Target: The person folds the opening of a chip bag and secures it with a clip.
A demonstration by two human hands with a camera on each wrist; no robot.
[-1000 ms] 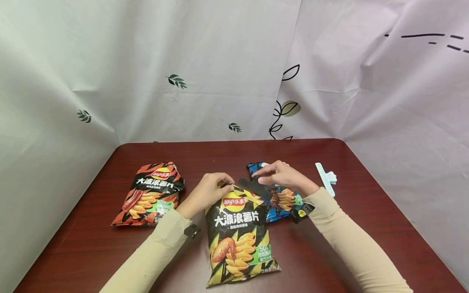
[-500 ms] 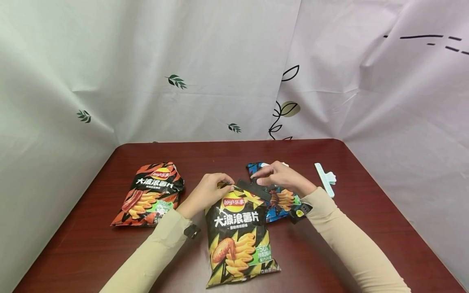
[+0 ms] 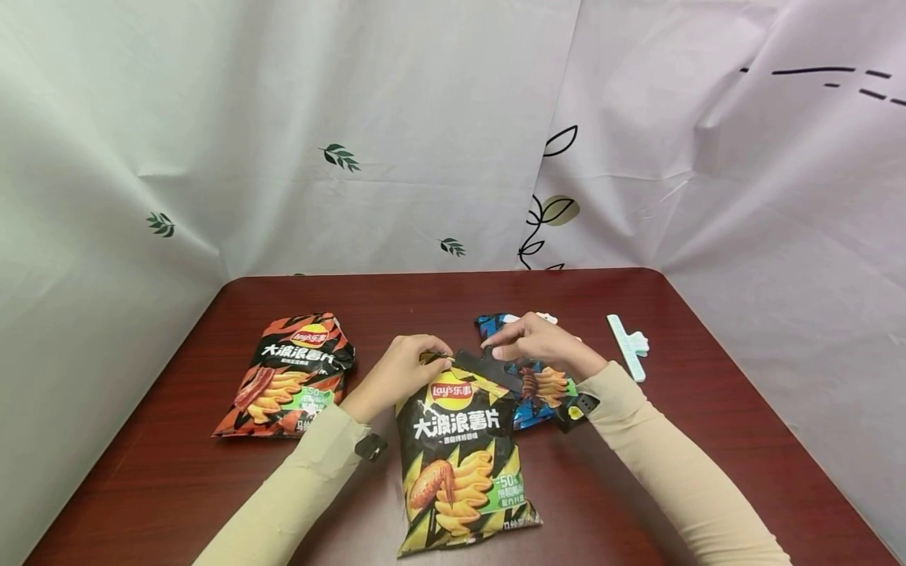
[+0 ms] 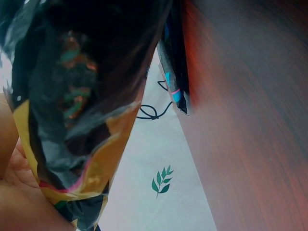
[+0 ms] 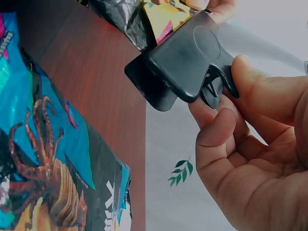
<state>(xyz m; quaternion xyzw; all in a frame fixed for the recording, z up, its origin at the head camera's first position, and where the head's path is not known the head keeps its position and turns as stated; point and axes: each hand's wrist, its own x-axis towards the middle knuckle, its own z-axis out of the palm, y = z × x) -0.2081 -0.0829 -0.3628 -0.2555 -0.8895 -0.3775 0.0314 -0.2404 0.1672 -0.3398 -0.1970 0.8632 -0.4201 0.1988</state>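
Note:
A black and yellow chip bag [image 3: 460, 464] stands in the middle of the head view, its top edge pinched near the left corner by my left hand [image 3: 405, 373]. My right hand [image 3: 541, 343] pinches the handles of a wide black bag clip [image 3: 488, 366] at the bag's top right. In the right wrist view the clip [image 5: 185, 55] lies across the bag's top edge [image 5: 166, 19], its jaws parted at the near end, with thumb [image 5: 269, 94] and fingers on its handles. The left wrist view shows the bag's dark side [image 4: 82, 96] close up, hiding most of the left fingers.
An orange chip bag [image 3: 290, 377] lies on the left of the dark red table [image 3: 396, 303]. A blue chip bag [image 3: 545, 393] lies partly under my right hand. A pale mint clip [image 3: 628, 346] rests at the right. White cloth [image 3: 396, 94] hangs behind.
My right hand has shifted slightly left with the black clip, which now lies over the black and yellow bag's top edge. The left hand holds its place.

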